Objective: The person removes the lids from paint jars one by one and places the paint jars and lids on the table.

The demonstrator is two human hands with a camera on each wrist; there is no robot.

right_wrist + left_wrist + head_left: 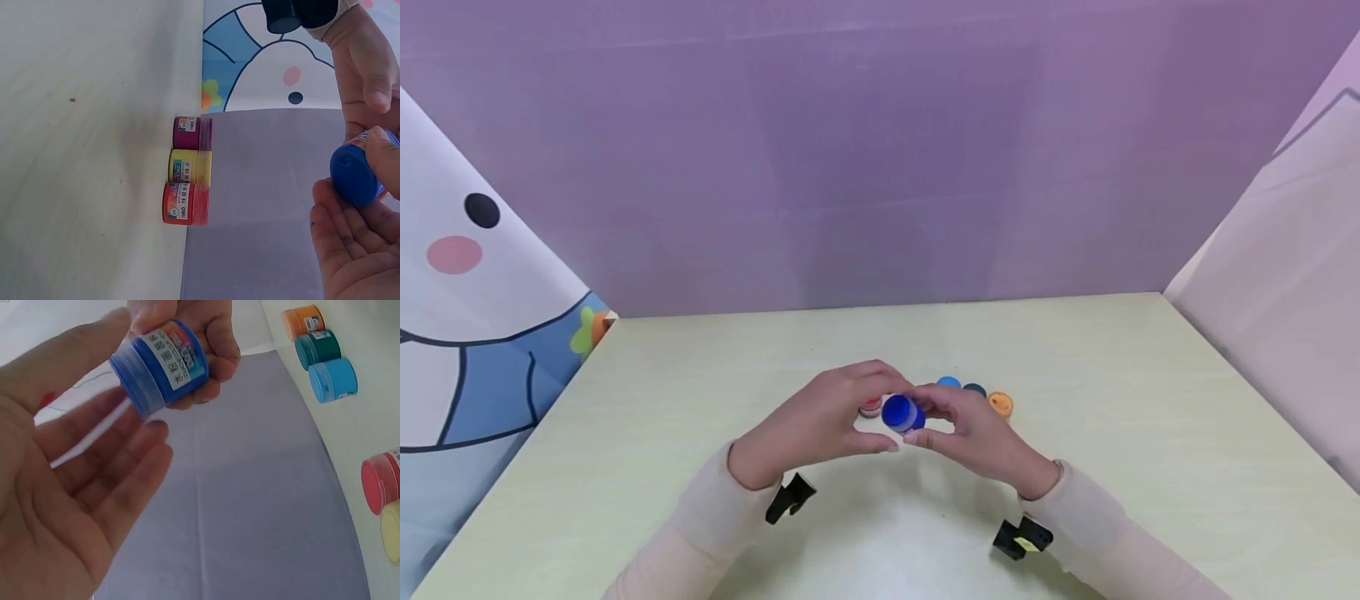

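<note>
Over the table (1112,383), right hand (979,435) pinches a blue jar (901,414); left hand (827,412) curves, relaxed.

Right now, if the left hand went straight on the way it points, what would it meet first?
Probably the blue jar gripped by the right hand; its clear-rimmed end faces the left hand, though the gap's depth is unclear.
</note>
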